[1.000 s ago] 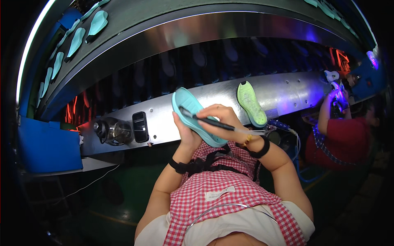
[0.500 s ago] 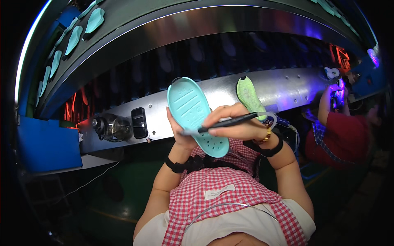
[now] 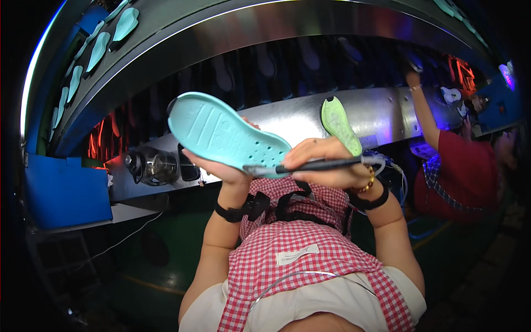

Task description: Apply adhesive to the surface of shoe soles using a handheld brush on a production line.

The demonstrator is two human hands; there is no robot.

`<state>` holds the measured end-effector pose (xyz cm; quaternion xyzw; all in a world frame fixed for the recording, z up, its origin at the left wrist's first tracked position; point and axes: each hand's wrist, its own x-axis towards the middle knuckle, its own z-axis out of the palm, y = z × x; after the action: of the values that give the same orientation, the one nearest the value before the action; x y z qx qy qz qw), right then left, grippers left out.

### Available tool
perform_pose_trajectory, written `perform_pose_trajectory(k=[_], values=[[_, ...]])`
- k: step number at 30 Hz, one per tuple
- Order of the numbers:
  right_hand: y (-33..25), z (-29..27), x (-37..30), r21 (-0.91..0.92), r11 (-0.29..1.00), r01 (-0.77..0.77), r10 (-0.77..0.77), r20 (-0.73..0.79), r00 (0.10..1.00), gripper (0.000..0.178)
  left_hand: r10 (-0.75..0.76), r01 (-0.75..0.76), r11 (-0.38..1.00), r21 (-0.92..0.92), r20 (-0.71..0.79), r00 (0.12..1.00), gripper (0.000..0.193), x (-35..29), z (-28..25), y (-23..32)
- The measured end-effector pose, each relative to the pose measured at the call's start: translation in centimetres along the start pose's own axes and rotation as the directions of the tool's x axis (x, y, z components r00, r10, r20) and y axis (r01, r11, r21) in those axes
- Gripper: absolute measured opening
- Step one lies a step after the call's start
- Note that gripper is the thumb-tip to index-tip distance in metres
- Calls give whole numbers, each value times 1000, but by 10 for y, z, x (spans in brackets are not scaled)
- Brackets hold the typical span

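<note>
From where I stand, the person's left hand (image 3: 224, 170) is clamped on a turquoise shoe sole (image 3: 213, 130), with the palm beneath it and fingertips showing at the far edge. The sole is held up in front of the bench (image 3: 301, 120), clear of its metal top, its broad grooved end pointing to the person's left and its end pierced with small holes toward the right hand (image 3: 334, 177). That hand is closed around a black-handled brush (image 3: 326, 165), held nearly level, with a translucent tube (image 3: 377, 160) at its rear. The bristles lie over the near edge of the sole, close to the holes; whether they press on it, I can't tell.

On the bench, just beyond the right hand, lies a pale green sole (image 3: 338, 123) with a dark notch at its far end. Over to the left stands a see-through jug (image 3: 160, 167) with a black lid, and beside it a black tray (image 3: 189, 172), partly hidden by the left hand. A blue box (image 3: 69, 193) sits at the left end. More turquoise soles (image 3: 98, 50) ride the belt at upper left. Off to the right, a co-worker (image 3: 464, 171) in a red top stretches one arm toward the dark rack.
</note>
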<state>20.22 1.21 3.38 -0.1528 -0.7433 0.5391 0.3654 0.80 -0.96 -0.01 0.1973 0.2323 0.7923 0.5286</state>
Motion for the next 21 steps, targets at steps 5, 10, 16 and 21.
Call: perform_pose_trajectory(k=[5,10,16,21], values=[[-2,-3,-3,158,985,-70,88,-112,990,20,38,-38,999,15,-30,999,88,5,-2,9],[11,-4,1,168,985,-37,21,97,995,23,14,-13,1000,-6,105,994,91,8,-1,20],[9,5,-2,649,735,-199,316,-68,946,18,-161,185,962,-199,132,978,78,-3,29,27],[-16,11,2,410,838,-361,395,0,919,18,-383,458,875,-155,357,852,61,-18,8,11]])
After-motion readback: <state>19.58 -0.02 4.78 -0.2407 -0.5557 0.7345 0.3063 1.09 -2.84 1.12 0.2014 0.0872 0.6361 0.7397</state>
